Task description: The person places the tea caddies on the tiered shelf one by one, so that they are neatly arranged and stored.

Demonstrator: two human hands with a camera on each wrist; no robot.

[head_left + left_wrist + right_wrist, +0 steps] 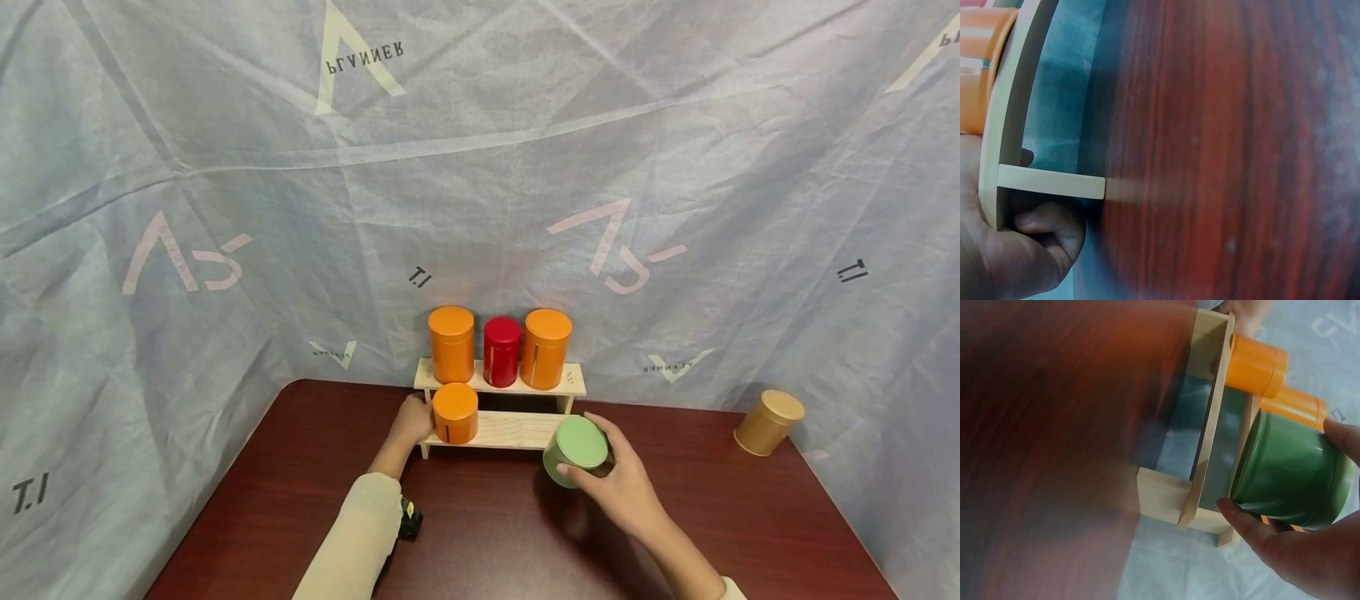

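A two-tier wooden shelf [517, 428] stands against the back of the table. My left hand [412, 421] grips the left end of its lower tier; the left wrist view shows the fingers [1054, 228] curled beneath the board. Right beside that hand, a short orange canister [456, 414] sits on the lower tier. My right hand [626, 487] holds a green canister [576, 450], thumb on one side and fingers on the other, by the right end of the lower tier. In the right wrist view the green canister [1294, 469] hangs off the table, its far side partly hidden.
On the upper tier stand a tall orange canister [452, 346], a red canister [502, 353] and another orange canister [546, 350]. A gold canister [769, 422] is on the dark red table [480, 533] at the far right. Grey cloth [480, 208] hangs behind and at both sides.
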